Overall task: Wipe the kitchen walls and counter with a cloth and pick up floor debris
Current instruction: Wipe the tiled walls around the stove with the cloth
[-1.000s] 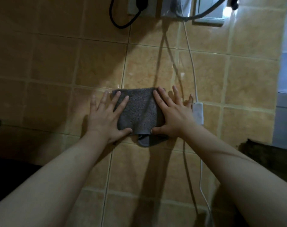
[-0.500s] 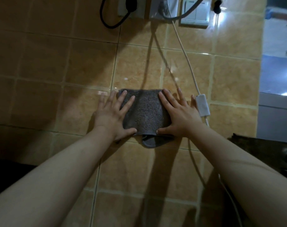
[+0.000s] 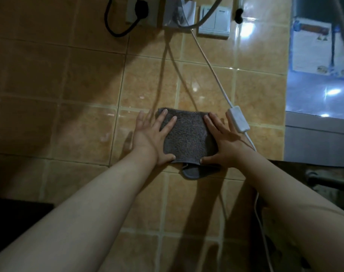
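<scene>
A folded dark grey cloth (image 3: 188, 138) lies flat against the tan tiled wall (image 3: 79, 124). My left hand (image 3: 149, 138) presses on its left side with fingers spread, the thumb along the bottom edge. The cloth's right side is pinned by my right hand (image 3: 224, 142), also flat, thumb at the lower edge. A loose fold of the cloth hangs below both thumbs. My right fingers sit right beside a white inline switch (image 3: 238, 119) on a thin white cable.
Wall sockets (image 3: 141, 10) with a black cable (image 3: 116, 30) and a white light switch (image 3: 214, 20) sit at the top. A window opening (image 3: 320, 75) borders the wall on the right. A dark surface (image 3: 16, 218) lies at lower left.
Both hands have slid the cloth to the right across the tiles, past a vertical grout line and closer to the white inline switch. The view has shifted too.
</scene>
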`<state>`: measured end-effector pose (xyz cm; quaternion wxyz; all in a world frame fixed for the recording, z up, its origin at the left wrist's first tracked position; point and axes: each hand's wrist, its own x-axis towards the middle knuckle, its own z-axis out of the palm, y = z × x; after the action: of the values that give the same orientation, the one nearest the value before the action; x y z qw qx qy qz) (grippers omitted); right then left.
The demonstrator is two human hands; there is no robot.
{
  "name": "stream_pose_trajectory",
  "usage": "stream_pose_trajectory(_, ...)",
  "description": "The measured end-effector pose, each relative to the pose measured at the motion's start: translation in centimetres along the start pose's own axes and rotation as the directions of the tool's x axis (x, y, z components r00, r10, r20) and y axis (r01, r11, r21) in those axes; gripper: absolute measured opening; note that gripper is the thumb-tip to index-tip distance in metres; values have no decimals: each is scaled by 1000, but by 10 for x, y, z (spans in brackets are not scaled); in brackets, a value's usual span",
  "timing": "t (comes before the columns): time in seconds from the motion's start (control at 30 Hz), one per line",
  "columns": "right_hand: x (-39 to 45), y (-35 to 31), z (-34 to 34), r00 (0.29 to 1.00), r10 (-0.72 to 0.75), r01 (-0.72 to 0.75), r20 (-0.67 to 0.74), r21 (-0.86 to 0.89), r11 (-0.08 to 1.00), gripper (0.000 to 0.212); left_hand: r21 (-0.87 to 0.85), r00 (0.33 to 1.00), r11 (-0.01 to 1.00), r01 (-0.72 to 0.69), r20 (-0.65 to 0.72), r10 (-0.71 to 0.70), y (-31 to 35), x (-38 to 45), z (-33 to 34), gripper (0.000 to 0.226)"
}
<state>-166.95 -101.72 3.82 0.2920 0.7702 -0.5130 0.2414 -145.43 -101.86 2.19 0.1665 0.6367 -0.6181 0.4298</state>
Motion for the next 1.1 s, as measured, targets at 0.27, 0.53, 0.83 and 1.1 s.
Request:
stream_pose_trajectory(0.27, -18, 25, 6, 996, 92, -93, -13, -227, 969, 125, -23, 999, 999, -30, -36, 29, 31, -4, 0, 105)
stream_pose_trajectory(0.53, -28, 20, 15, 991, 128, -132, -29, -235, 963, 124, -9, 999, 1000, -20, -29, 20, 43, -13, 2, 104)
stream_pose_trajectory(0.83, -33, -4, 24, 992, 123, -116, 14, -236, 965, 127, 9, 999, 999, -41, -13, 41, 31, -29, 21, 104)
stream_pose_trajectory(1.1, -25, -23, 27, 995, 103, -97, 16, -217, 971, 128, 32, 999, 999, -30, -10, 30, 9, -33, 31, 103)
